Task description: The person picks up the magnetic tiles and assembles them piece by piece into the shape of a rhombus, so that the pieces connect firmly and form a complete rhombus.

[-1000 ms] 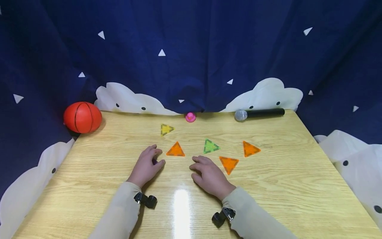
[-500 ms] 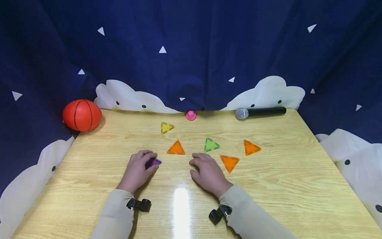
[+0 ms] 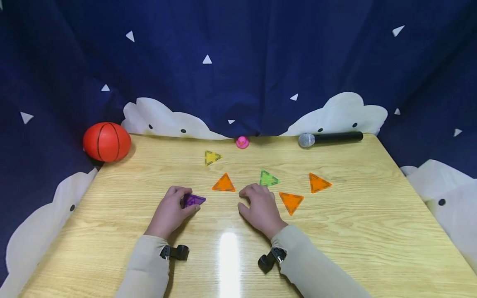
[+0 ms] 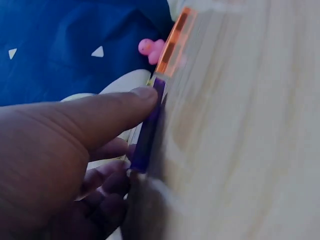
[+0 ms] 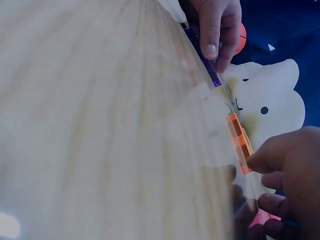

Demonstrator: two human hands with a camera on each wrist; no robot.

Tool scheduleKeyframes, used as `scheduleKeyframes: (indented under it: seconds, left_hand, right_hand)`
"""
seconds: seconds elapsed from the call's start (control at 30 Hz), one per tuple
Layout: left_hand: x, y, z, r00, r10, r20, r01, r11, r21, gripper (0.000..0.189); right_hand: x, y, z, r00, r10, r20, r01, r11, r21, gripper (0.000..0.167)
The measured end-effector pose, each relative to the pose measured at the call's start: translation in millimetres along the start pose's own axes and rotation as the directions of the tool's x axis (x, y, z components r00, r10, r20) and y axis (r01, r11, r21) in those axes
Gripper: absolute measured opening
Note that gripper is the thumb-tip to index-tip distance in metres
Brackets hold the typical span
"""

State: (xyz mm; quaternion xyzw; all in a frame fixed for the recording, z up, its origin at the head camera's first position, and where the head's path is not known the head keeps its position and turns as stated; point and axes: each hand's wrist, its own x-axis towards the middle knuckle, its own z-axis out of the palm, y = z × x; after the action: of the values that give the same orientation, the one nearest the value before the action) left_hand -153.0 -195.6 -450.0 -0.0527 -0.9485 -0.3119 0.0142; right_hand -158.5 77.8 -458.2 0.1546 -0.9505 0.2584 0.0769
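In the head view my left hand (image 3: 169, 213) holds a purple triangular tile (image 3: 193, 200) at its edges, low over the table. The left wrist view has the thumb on one side of that tile (image 4: 148, 130) and the fingers on the other. My right hand (image 3: 262, 209) is relaxed with nothing in its grasp, between an orange triangular tile (image 3: 224, 183) and a second orange tile (image 3: 291, 202). Its fingers lie just below a green triangular tile (image 3: 268, 179). In the right wrist view the thumb appears beside an orange tile (image 5: 239, 143); contact cannot be told.
A yellow triangular tile (image 3: 212, 157) lies farther back, and another orange tile (image 3: 319, 183) to the right. Along the back edge are a pink rubber duck (image 3: 242, 142) and a microphone (image 3: 331, 139). A red ball (image 3: 107, 142) sits at the back left corner, before a blue curtain (image 3: 231, 74).
My left hand has moved left and nearer to me, and more of the purple tile shows between its fingers. My right hand has moved slightly forward, toward the green tile.
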Motion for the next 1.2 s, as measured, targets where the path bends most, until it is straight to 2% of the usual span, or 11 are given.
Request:
scheduleKeyframes:
  seconds: [0.27, 0.4, 0.6, 0.7, 0.87, 1.1, 1.2]
  left_hand:
    - [-4.6, -0.1, -8.2, 0.997, -0.049, 0.052, 0.045, 0.997, 0.060, 0.068]
    - [-5.7, -0.5, -9.6, 0.998, -0.027, 0.059, 0.024, 0.999, 0.040, 0.064]
    - [-5.8, -2.3, -7.8, 0.994, 0.072, 0.086, -0.078, 0.994, 0.070, 0.054]
    - [-6.0, -0.8, -7.3, 0.989, 0.101, 0.104, -0.110, 0.991, 0.082, 0.053]
    - [-4.8, 3.8, -5.6, 0.992, 0.095, 0.088, -0.101, 0.992, 0.068, 0.047]
    - [-3.5, 6.6, 1.1, 0.994, 0.068, 0.080, -0.071, 0.997, 0.035, 0.042]
    - [-3.2, 7.1, 1.9, 0.995, 0.072, 0.071, -0.075, 0.997, 0.030, 0.040]
  right_hand:
    - [16.7, -2, 5, 0.994, 0.103, 0.020, -0.104, 0.994, 0.031, 0.037]
    - [24.7, -3, 7, 0.992, 0.119, 0.036, -0.119, 0.993, 0.017, 0.044]
    - [34.6, -7, 9, 0.989, 0.126, 0.082, -0.125, 0.992, -0.021, 0.057]
    - [38.7, -9, 10, 0.986, 0.132, 0.105, -0.129, 0.991, -0.035, 0.060]
    - [43.6, -14, 9, 0.985, 0.116, 0.130, -0.112, 0.993, -0.042, 0.060]
    - [46.5, -18, 9, 0.985, 0.086, 0.150, -0.078, 0.995, -0.059, 0.052]
    - [48.0, -19, 9, 0.985, 0.083, 0.154, -0.075, 0.995, -0.058, 0.054]
